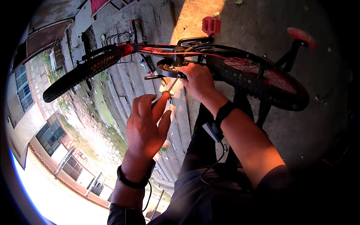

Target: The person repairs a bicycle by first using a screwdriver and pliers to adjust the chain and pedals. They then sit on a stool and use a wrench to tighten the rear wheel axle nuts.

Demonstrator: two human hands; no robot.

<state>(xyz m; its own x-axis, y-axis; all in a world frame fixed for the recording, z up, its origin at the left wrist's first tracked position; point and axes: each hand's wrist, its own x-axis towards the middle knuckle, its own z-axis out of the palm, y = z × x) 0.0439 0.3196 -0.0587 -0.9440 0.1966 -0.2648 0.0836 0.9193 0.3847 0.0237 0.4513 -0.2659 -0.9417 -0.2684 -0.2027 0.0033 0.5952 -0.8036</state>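
A black and red bicycle frame (157, 50) stretches across the view in front of me, its knobbly tyres at both ends. My left hand (146, 120) has its fingers curled around a screwdriver (173, 84); the handle is mostly hidden. The thin metal shaft slants up to the rim of the black round chainwheel (162, 69), beside my right fingertips. My right hand (198, 80) is closed, thumb and fingers pinching at the chainwheel's near edge. Whatever lies between those fingertips is covered by them. A black crank arm (153, 77) points left from below the chainwheel.
The front tyre (80, 77) reaches left and the rear tyre (262, 88) right, close to my right forearm. A red pedal (211, 26) sticks out on the far side. Beyond it are a red-ended black post (290, 56), concrete ground (247, 26), and long grey slabs (123, 88).
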